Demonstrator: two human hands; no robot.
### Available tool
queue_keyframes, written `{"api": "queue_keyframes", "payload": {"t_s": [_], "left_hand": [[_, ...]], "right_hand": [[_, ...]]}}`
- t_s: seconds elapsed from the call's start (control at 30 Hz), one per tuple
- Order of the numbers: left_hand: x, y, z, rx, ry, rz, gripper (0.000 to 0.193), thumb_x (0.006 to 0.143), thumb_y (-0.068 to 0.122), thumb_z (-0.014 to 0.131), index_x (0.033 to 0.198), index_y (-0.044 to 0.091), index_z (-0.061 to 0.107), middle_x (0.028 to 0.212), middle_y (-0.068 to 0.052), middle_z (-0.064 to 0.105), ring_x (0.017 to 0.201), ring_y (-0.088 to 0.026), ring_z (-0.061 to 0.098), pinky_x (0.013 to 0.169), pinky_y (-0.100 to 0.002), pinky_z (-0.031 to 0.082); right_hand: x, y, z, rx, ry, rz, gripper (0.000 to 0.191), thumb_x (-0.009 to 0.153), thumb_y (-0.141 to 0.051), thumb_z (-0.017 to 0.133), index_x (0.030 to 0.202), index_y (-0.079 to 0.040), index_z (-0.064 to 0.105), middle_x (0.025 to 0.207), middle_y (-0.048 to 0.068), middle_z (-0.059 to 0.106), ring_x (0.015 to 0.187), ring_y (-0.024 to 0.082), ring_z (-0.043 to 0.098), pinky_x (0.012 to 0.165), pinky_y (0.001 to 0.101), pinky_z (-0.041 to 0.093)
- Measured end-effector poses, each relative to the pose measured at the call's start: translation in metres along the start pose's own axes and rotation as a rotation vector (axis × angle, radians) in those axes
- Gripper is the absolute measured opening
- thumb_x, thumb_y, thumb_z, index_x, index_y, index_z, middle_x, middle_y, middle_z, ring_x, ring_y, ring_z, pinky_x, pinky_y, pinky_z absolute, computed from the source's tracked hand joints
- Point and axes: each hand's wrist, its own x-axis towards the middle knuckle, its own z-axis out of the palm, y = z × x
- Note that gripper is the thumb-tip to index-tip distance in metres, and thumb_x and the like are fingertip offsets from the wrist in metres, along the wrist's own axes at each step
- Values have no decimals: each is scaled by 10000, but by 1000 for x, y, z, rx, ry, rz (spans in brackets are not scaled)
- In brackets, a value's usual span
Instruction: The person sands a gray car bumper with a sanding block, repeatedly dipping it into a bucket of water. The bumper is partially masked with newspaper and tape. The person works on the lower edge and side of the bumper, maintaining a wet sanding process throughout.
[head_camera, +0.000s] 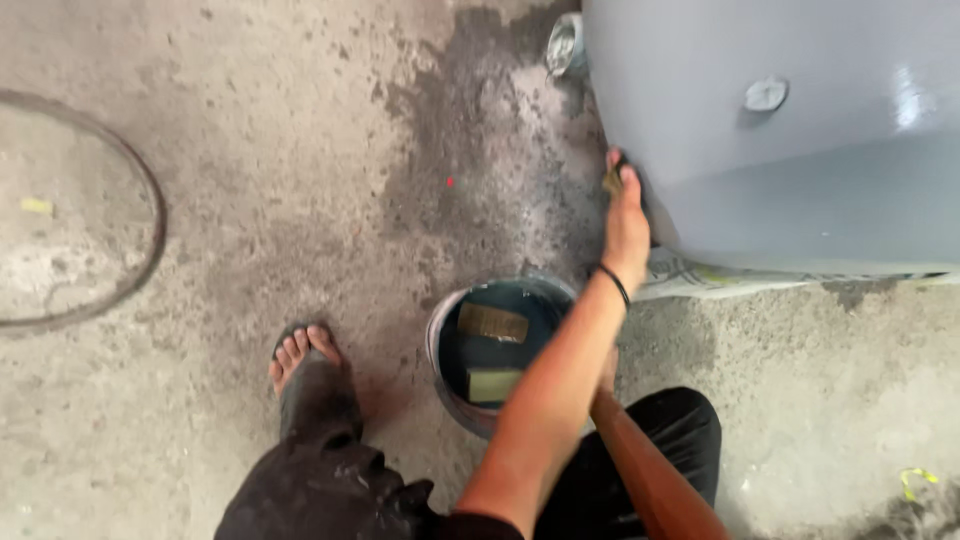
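Knees in dark, paint-flecked trousers fill the bottom edge, and a bare foot in a sandal (300, 352) rests on the concrete floor (250, 200) well to the left of both arms. Two forearms cross above the knees. One arm runs up from the lower middle to a hand (627, 225) with a dark band at its wrist; it appears to be the left hand, though the crossing makes that hard to be sure of. Its fingers are clenched around a small dark pad or brush (614, 178), pressed against the lower left edge of a large grey painted panel (800, 150). The other arm, darker and coming from the lower right, passes under the first; its hand is hidden behind that forearm, near the right rim of the bucket, so whether it grips anything cannot be told.

Just below and to the left of the working hand, between it and the knees, stands a round bucket (436, 345) holding dark liquid, with two flat rectangular pieces (492, 352) lying in it. Under the panel, just right of the wrist, lies a strip of printed paper (720, 278). Beyond the hand, near the panel's upper left corner, sits a small metal tin (563, 44). Far to the left, a thin ring (150, 200) curves over the floor.
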Motion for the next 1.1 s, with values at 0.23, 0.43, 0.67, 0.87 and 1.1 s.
{"api": "queue_keyframes", "payload": {"t_s": [0.23, 0.43, 0.67, 0.87, 1.1], "left_hand": [[-56, 15, 15, 371, -29, 28, 792, 1082, 532, 219, 1662, 22, 47, 1765, -201, 34, 1633, -355, 2, 1242, -503, -15], [-3, 2, -4, 419, -83, 115, 786, 1092, 576, 155, 1675, 58, 54, 1777, -184, 39, 1643, -335, 58, 1314, -570, 32], [-71, 0, 16, 854, -342, 583, 762, 1141, 579, 197, 1701, 115, -33, 1793, -161, -41, 1693, -346, -75, 1330, -698, -106], [-27, 10, 40, 1323, -634, 1034, 646, 1090, 494, 589, 1610, 283, 271, 1690, 52, 202, 1611, -215, 102, 1291, -746, -82], [-65, 46, 49, 1433, -746, 1026, 744, 941, 367, 686, 1589, 136, 401, 1699, -109, 265, 1595, -356, 133, 1188, -789, -70]], "right_hand": [[4, -7, -6, -2, 2, 9, 563, 834, -334, 740, 1285, -52, 555, 1054, 270, 677, 994, 471, 633, 864, 558, 497], [4, 4, -7, -31, 12, 27, 633, 817, -370, 760, 1330, -68, 545, 1144, 258, 664, 1076, 451, 611, 925, 545, 475], [7, 25, -4, -14, -7, -89, 667, 797, -404, 784, 1341, -91, 557, 1217, 244, 665, 1150, 428, 600, 971, 529, 457], [-3, 15, -15, 161, -43, -192, 233, 941, -370, 699, 1118, -218, 686, 1075, 146, 771, 1028, 341, 740, 853, 439, 583], [-4, -11, -54, 225, 63, -34, 569, 779, -270, 744, 1255, -30, 548, 1032, 245, 697, 894, 461, 674, 743, 553, 542]]}}
